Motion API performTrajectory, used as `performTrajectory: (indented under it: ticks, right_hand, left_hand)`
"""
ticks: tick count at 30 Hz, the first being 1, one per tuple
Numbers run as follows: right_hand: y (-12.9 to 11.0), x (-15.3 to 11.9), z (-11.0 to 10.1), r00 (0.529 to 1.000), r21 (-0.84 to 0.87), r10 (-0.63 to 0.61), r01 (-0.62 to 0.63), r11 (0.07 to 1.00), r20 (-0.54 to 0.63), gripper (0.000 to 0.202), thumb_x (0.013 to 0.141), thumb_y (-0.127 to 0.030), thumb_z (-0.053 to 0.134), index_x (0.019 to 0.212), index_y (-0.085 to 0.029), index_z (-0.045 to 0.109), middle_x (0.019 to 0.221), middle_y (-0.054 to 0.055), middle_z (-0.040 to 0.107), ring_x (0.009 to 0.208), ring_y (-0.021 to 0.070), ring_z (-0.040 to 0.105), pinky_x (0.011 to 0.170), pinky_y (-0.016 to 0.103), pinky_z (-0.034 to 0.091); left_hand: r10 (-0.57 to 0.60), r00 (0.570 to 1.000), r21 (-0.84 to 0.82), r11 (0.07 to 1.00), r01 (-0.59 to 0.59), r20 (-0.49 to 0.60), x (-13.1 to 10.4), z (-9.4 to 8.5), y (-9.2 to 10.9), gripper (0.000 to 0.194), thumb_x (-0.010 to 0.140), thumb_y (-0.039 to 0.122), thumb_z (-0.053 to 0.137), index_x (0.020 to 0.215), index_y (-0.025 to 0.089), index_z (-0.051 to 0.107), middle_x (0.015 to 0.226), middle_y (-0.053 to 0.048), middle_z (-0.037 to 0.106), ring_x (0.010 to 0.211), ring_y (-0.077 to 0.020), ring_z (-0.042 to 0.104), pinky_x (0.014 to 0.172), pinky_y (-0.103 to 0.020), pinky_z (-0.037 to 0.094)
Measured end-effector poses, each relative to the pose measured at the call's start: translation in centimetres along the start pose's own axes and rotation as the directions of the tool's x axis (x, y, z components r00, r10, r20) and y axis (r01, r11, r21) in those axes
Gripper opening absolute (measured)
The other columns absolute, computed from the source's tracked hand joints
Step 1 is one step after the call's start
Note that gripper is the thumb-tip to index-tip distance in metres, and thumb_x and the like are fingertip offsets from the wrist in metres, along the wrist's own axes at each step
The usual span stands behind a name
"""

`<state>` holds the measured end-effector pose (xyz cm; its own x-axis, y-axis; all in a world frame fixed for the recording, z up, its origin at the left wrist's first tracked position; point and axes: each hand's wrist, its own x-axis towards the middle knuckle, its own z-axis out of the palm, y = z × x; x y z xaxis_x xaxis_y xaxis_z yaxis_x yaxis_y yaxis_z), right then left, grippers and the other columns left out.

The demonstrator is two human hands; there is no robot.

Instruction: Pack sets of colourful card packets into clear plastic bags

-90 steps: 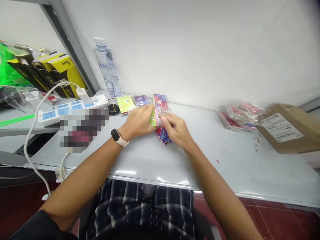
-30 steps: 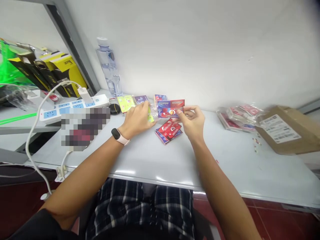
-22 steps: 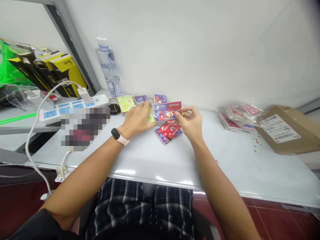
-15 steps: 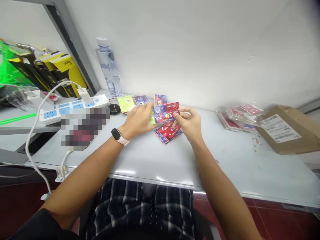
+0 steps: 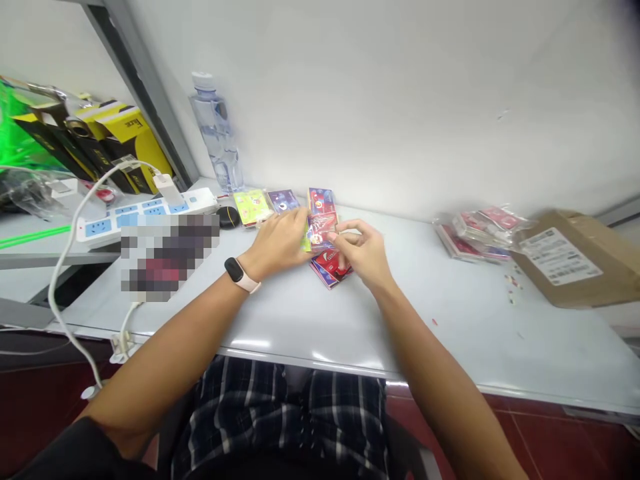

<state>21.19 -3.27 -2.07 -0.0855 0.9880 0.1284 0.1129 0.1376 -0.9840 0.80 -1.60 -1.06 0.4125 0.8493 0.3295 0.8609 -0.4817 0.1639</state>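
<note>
My left hand (image 5: 283, 243) is closed around a bundle of small printed cards, green edges of which show by its fingertips. A red card (image 5: 321, 230) is pinched between the thumb and fingers of my right hand (image 5: 363, 252), lying against the bundle. Below it, a loose pile of red and purple cards (image 5: 330, 269) rests on the table, partly covered by my right hand. Behind my hands are a green card stack (image 5: 251, 206), a dark blue card stack (image 5: 283, 201) and a blue and red card (image 5: 321, 199).
A water bottle (image 5: 216, 133) stands by the wall, near a black mouse (image 5: 229, 218) and a power strip (image 5: 150, 213). Bagged cards (image 5: 480, 230) and a cardboard box (image 5: 575, 260) lie right on the table (image 5: 300, 327). A pixelated patch covers something at left.
My right hand has moved left with its red card, now drawn over the bundle in my left hand. The purple and red cards that stuck out sideways no longer show. My left hand stays put.
</note>
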Motion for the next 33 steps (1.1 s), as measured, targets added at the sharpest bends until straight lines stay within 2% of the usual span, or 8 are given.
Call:
performTrajectory:
  ticks: [5,9,12,14,17,20,27,33]
  right_hand:
    - [-0.3,-0.7,0.6,0.98,-0.184,-0.074,0.109,0.977,0.185,0.049,0.098,-0.069,0.059,0.093,-0.024,0.078,0.057,-0.005,0.054,0.052,0.0149,0.053,0.06,0.032,0.048]
    - [-0.8,-0.5,-0.1,0.989,-0.154,-0.078,0.097,0.983,0.129,0.048,0.1,-0.066,0.057,0.105,-0.024,0.077,0.068,-0.003,0.064,0.05,0.0135,0.051,0.062,0.033,0.049]
    - [-0.5,0.3,-1.5,0.994,-0.163,-0.086,0.074,0.984,-0.07,0.037,0.098,-0.059,0.06,0.103,-0.024,0.071,0.085,0.002,0.073,0.051,0.0136,0.054,0.06,0.033,0.049]
    - [0.1,0.9,-2.6,0.984,-0.305,-0.094,0.044,0.951,-0.149,0.029,0.096,-0.052,0.064,0.096,-0.024,0.069,0.09,0.003,0.074,0.063,0.0164,0.061,0.068,0.033,0.051]
    - [1.2,1.2,-4.1,0.996,-0.574,-0.065,0.022,0.819,-0.055,0.03,0.086,-0.052,0.077,0.094,-0.023,0.072,0.097,0.006,0.074,0.081,0.0211,0.066,0.077,0.035,0.051]
    - [1.9,1.2,-4.8,0.998,-0.662,0.048,-0.014,0.749,0.033,0.046,0.074,-0.06,0.087,0.099,-0.024,0.073,0.095,0.005,0.073,0.085,0.0229,0.066,0.072,0.032,0.05]
    - [1.0,1.4,-4.9,0.987,-0.596,0.136,-0.157,0.788,-0.08,0.047,0.066,-0.053,0.094,0.094,-0.023,0.071,0.087,0.003,0.072,0.073,0.0195,0.065,0.062,0.031,0.047]
    - [0.2,1.6,-6.2,0.985,-0.33,0.106,-0.146,0.933,-0.137,0.028,0.077,-0.045,0.083,0.086,-0.022,0.069,0.074,0.002,0.072,0.051,0.0149,0.059,0.05,0.032,0.048]
  left_hand:
    - [0.03,1.0,-0.003,1.0,-0.03,0.003,0.0,0.2,-0.2,0.052,0.093,0.044,0.066,0.134,0.015,0.053,0.129,-0.019,0.071,0.119,-0.0384,0.07,0.096,-0.047,0.052]
    - [0.0,1.0,-0.012,1.0,0.0,-0.005,0.0,0.1,-0.3,0.052,0.091,0.044,0.067,0.132,0.016,0.053,0.126,-0.017,0.072,0.117,-0.0379,0.071,0.094,-0.046,0.053]
    - [-0.031,1.0,-0.012,0.999,0.031,-0.002,0.0,-0.2,-0.2,0.053,0.089,0.043,0.069,0.132,0.017,0.052,0.127,-0.016,0.072,0.117,-0.0377,0.07,0.093,-0.046,0.054]
    - [-0.043,0.999,-0.013,0.999,0.043,-0.005,0.0,-0.4,-0.1,0.052,0.09,0.042,0.069,0.132,0.017,0.053,0.127,-0.016,0.072,0.116,-0.0376,0.07,0.093,-0.046,0.054]
    - [-0.041,0.999,-0.021,0.999,0.041,-0.007,0.0,-0.5,-0.2,0.051,0.091,0.042,0.069,0.131,0.015,0.053,0.126,-0.017,0.072,0.114,-0.0375,0.071,0.091,-0.046,0.054]
    - [-0.043,0.999,-0.019,0.999,0.043,-0.001,0.0,-0.5,-0.2,0.052,0.091,0.042,0.068,0.132,0.015,0.053,0.127,-0.017,0.072,0.115,-0.038,0.071,0.091,-0.047,0.054]
    - [-0.041,0.999,-0.026,0.999,0.041,-0.002,0.0,-0.5,-0.2,0.052,0.092,0.042,0.068,0.133,0.015,0.053,0.129,-0.017,0.072,0.117,-0.0371,0.07,0.094,-0.046,0.054]
    - [-0.046,0.999,-0.018,0.999,0.046,0.006,0.0,-0.4,-0.3,0.053,0.09,0.045,0.069,0.132,0.018,0.053,0.127,-0.016,0.072,0.116,-0.038,0.07,0.093,-0.047,0.054]
